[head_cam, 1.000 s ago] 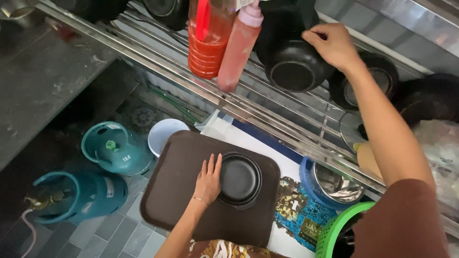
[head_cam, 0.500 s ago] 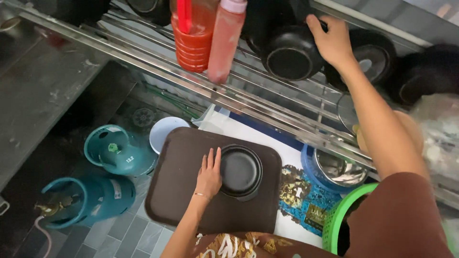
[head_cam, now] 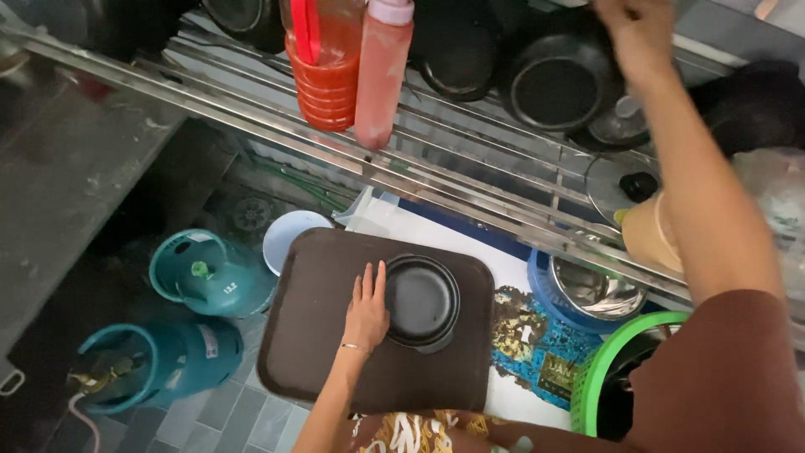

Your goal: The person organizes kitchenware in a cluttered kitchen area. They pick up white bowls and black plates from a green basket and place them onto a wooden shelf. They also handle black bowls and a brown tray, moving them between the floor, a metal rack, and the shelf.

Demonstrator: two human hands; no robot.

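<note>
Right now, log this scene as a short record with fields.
left hand: left hand flat on the brown tray, touching the black dish
right hand: right hand raised at the black pans on the metal rack
on rack: red bottle
floor: two teal gas cylinders
lower right: green basket

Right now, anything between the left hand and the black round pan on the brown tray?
Nothing visible. The left hand lies flat on the brown rectangular tray, fingers against the black round pan's left rim.
</note>
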